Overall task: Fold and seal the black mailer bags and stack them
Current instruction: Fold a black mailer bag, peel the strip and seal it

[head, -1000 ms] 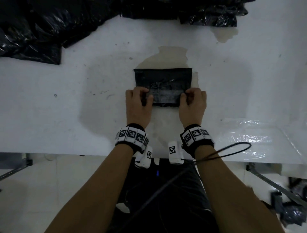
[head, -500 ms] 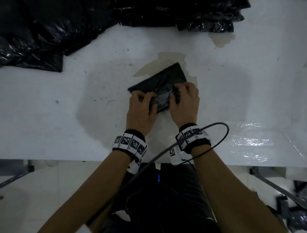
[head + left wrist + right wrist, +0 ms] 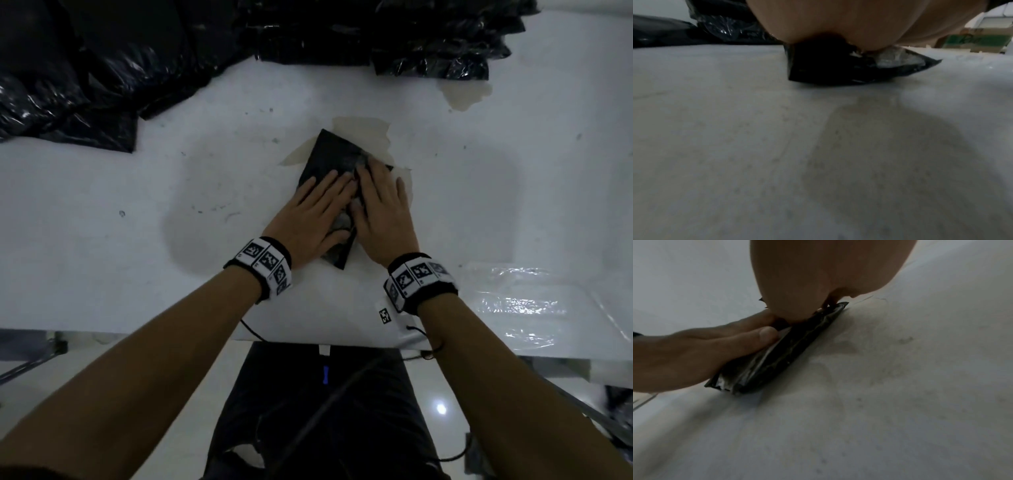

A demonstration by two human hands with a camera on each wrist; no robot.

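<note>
Now that the folded mailer bag (image 3: 334,154) has turned from square-on to diagonal at frame centre on the tabletop (image 3: 513,192), left hand (image 3: 310,219) and right hand (image 3: 380,209), previously pinching its edges, press flat with straight fingers, probably setting the seal; stacking remains.

pretty dim, bluish overall | glare on the plastic sheet (image 3: 534,301) and a bright spot on the floor (image 3: 441,408) | soft shadows on the table (image 3: 102,240), light probably overhead | wrist views blurry and grainy | head view bends at edges
</note>
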